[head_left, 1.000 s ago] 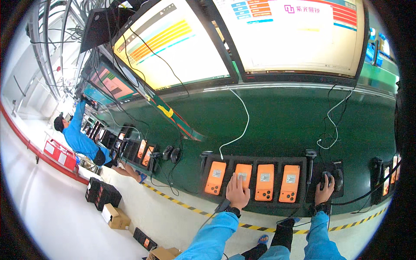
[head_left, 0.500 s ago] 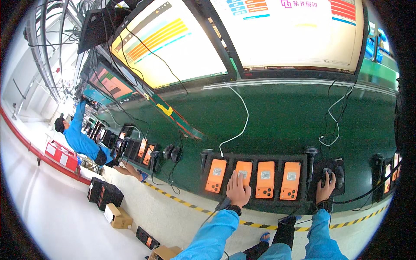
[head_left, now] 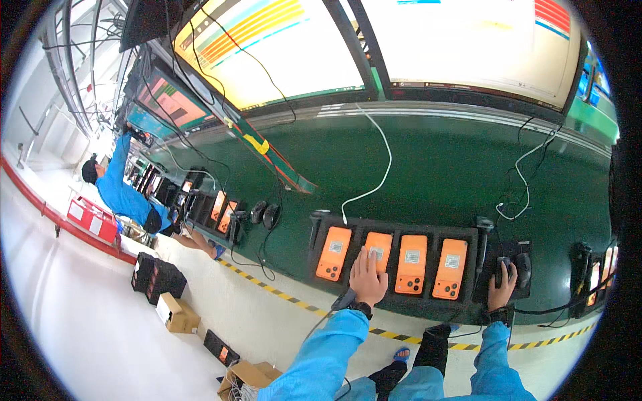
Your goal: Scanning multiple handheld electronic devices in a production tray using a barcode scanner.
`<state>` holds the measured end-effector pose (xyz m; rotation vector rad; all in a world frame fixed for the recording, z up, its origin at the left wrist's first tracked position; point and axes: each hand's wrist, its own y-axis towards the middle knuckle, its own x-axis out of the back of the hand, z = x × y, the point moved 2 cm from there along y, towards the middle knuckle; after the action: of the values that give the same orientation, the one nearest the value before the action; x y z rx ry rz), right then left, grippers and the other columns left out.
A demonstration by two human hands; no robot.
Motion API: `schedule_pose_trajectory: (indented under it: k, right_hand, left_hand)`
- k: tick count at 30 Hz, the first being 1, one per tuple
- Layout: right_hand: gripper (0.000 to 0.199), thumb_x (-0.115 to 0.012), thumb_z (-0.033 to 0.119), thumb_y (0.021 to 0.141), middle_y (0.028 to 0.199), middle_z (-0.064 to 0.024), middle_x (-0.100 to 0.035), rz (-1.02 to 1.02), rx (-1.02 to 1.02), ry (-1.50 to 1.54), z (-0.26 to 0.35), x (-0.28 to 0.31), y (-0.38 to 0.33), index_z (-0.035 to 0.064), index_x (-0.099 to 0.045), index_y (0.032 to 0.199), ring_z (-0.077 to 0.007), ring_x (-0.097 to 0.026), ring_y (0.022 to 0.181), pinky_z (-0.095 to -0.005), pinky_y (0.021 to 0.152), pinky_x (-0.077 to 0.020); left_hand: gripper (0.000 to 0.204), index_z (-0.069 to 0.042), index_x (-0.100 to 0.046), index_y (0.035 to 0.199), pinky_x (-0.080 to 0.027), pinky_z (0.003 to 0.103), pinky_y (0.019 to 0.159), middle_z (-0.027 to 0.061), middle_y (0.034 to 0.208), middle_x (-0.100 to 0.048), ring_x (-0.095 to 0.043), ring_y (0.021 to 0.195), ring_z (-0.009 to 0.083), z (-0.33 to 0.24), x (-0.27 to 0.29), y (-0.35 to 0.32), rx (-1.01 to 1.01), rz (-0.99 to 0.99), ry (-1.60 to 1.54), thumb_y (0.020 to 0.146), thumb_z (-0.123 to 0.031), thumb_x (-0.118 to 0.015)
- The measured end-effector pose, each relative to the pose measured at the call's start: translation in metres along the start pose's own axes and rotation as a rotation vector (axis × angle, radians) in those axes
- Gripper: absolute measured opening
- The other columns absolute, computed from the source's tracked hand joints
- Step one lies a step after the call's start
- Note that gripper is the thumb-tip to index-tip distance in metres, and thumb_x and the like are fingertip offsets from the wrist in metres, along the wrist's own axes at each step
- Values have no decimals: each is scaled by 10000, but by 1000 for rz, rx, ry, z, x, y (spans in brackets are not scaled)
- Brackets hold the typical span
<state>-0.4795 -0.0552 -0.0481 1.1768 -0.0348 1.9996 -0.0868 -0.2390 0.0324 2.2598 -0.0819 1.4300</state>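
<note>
Screens: two large monitors lean over the back of the bench, pale with coloured bars, and more glow further down the line to the left.
Bench: a long green bench runs across the room, its front edge marked with yellow-and-black striped tape; a white cable loops down over it toward the tray.
Co-worker: a person in a blue jacket stands well apart at the far left, one arm reaching up to a screen.
Floor: cardboard boxes and a black crate sit on the pale floor below the bench, with a red bin beside the co-worker.
Tray: a black tray near the bench's front edge holds four orange phones side by side, backs up.
Phones: the second orange phone from the left lies in its slot — partly covered by the left hand; the others lie untouched.
Left hand: the left hand rests flat on that second phone, fingers stretched out together, gripping nothing.
Right hand: the right hand is curled over a black mouse on a dark pad just beside the tray — fingers wrapped on its top.
</note>
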Motion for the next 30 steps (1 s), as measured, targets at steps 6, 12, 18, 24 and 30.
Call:
schedule_pose_trajectory:
  k: [6,12,18,24,30]
  right_hand:
    - [617,-694,-17,800,1516,-199,-408,31,44,35,1,3,-3,112,-577,1392,-410,-396,1403,-481,1170,-335]
    - [622,-689,-21,799,1518,-200,-407,53,52,58,-1,3,-4,102,-572,1397,-408,-394,1406,-473,1177,-330]
    - [596,-687,-18,801,1504,-199,-425,38,69,60,0,2,-3,90,-586,1377,-401,-405,1401,-466,1177,-333]
    - [560,-685,-4,808,1492,-195,-437,45,60,69,3,3,-3,85,-599,1353,-402,-414,1392,-466,1171,-342]
    - [561,-692,7,802,1489,-194,-440,41,59,45,5,3,-3,89,-597,1350,-404,-414,1389,-470,1167,-345]
  left_hand:
    - [630,-40,-483,1438,-368,519,1118,236,1535,-407,-441,1363,423,0,-1,0,-13,-22,17,850,-236,-595]
    - [607,-21,-505,1419,-369,522,1118,243,1532,-408,-443,1358,424,-2,0,0,-16,-24,10,850,-218,-583]
    - [607,-9,-498,1420,-368,523,1119,253,1530,-405,-440,1360,429,-2,2,1,-14,-1,17,854,-213,-580]
    - [608,-5,-494,1422,-359,523,1125,260,1533,-397,-433,1365,430,-2,3,1,-7,17,13,857,-215,-577]
    - [618,-7,-486,1428,-356,528,1124,264,1537,-387,-430,1366,434,-1,4,2,-6,30,6,857,-224,-575]
